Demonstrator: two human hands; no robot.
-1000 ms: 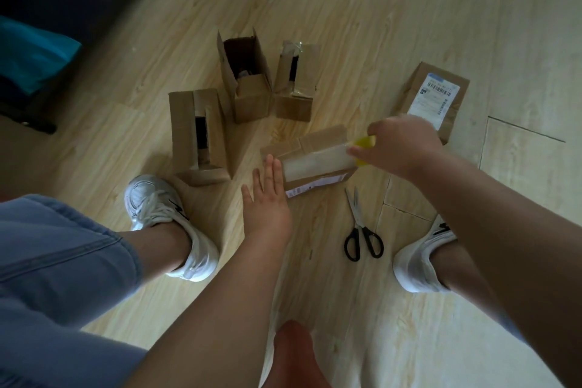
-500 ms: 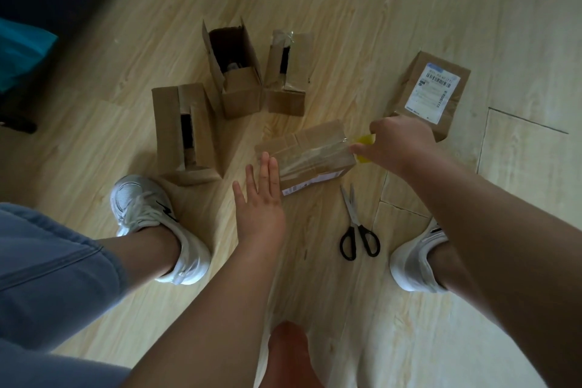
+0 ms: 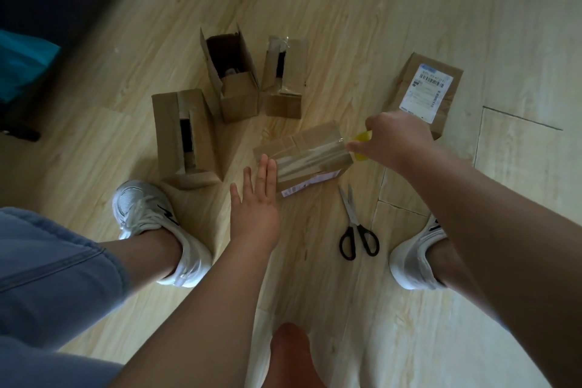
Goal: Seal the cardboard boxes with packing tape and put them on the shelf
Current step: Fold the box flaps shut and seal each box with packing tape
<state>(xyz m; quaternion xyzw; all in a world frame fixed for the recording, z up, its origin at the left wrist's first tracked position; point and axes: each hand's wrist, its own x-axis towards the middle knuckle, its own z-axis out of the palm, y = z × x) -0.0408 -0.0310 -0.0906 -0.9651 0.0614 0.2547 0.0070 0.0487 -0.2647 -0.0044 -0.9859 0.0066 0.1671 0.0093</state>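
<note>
Cardboard box [image 3: 300,148] lay flat on the wooden floor [image 3: 393,9], ahead of the crouching person and between the left shoe [image 3: 148,214] and right shoe [image 3: 412,264]. A strip of clear tape [image 3: 315,157] ran along its top, from the near left end to the far right edge.

The left hand [image 3: 255,201] lay flat, fingers straight and close together, their tips touching the box's left end where the tape began. The right hand [image 3: 396,138] was curled around a yellow tape roll [image 3: 362,136], fingers clamped on it, holding it just past the box's right edge with the tape drawn tight.

Black scissors [image 3: 357,227] lay closed on the floor just beside the box. Behind it stood a tall open box [image 3: 233,82], a narrow box [image 3: 285,79] and a wide box [image 3: 184,135], all with gaps showing at the top. A labelled box [image 3: 431,88] lay beyond the right hand.

As I judged it, the main risk was the cut. Both hands were busy, so reaching for the scissors meant freeing one. Lifting the left could let the light box skid on the smooth floor under the roll's pull. Slackening the right could let the tape wrinkle, fold onto itself or drift off the seam. No shelf was in view.
</note>
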